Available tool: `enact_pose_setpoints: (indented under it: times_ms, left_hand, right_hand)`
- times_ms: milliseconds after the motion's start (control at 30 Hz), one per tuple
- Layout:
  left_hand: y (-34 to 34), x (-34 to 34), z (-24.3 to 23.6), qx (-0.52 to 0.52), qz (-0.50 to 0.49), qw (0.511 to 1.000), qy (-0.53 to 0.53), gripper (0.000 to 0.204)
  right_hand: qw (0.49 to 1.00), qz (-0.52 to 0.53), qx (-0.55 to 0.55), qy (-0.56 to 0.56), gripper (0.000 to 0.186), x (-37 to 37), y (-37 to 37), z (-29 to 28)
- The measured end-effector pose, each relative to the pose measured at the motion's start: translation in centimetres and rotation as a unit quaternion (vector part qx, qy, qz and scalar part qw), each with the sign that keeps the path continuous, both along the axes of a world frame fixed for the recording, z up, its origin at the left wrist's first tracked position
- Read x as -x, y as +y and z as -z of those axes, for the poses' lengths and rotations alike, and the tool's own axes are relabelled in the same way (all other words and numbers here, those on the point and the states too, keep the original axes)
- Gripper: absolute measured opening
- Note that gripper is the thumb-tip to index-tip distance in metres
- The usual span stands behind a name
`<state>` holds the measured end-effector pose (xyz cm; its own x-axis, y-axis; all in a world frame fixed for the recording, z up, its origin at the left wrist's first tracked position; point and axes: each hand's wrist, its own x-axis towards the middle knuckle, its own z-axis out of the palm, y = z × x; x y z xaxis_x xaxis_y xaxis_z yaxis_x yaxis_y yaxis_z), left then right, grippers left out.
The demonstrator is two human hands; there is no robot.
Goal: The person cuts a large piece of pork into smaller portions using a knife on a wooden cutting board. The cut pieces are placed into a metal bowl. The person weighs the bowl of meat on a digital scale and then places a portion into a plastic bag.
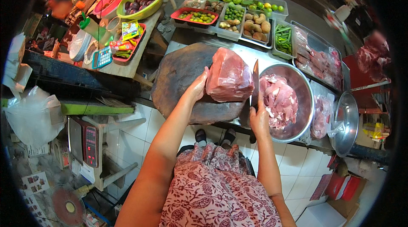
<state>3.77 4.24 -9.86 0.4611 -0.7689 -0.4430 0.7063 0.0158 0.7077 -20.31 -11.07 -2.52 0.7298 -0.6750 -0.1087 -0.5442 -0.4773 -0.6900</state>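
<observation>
A large chunk of raw meat [229, 74] rests on the dark, worn round chopping block [178, 63]. My left hand [199, 84] grips its left side, the fingertips partly hidden against the meat. On the other side, my right hand [259, 119] is closed round the handle of a knife [255, 76]. The blade points away from me, upright beside the chunk's right face. Just right of the knife, a steel bowl [309, 99] holds a heap of sliced raw meat [278, 101]. My right hand is close to the bowl's left rim.
Beyond the block stand trays of limes [233, 13], potatoes [256, 26] and green chilies [283, 38]. A tray of packed meat [316, 59] lies at the far right, near an empty metal basin [346, 120]. Left are a side table [131, 63] and a digital scale [90, 146].
</observation>
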Motion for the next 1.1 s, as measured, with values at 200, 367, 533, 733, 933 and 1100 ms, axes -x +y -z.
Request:
enact_pose_setpoints:
  times_ms: [200, 367, 533, 733, 933, 1100]
  left_hand:
    - [-0.7, 0.5, 1.1, -0.025, -0.035, 0.999, 0.012, 0.081]
    - [-0.9, 1.2, 0.6, -0.009, -0.065, 0.998, 0.02, 0.088]
    - [1.3, 1.1, -0.6, -0.023, -0.068, 0.997, -0.022, 0.087]
    - [5.4, 1.0, -4.0, -0.062, -0.123, 0.988, -0.072, 0.078]
    - [8.7, 0.1, -7.4, -0.139, -0.143, 0.954, -0.224, 0.068]
    - [8.2, -0.5, -7.9, -0.221, -0.076, 0.888, -0.396, 0.061]
  right_hand:
    - [0.996, -0.083, 0.038, 0.015, 0.066, -2.3, -1.9, -0.9]
    - [0.995, -0.101, 0.009, 0.011, 0.064, -2.0, -2.1, -0.9]
    - [0.994, -0.111, -0.004, -0.01, 0.065, -1.8, -0.8, -0.2]
    - [0.986, -0.148, -0.07, 0.01, 0.067, -3.4, 1.1, 1.0]
    - [0.968, -0.16, -0.187, -0.045, 0.059, -6.7, 4.1, 2.7]
    - [0.971, -0.063, -0.223, -0.067, 0.052, -7.4, 2.7, 1.8]
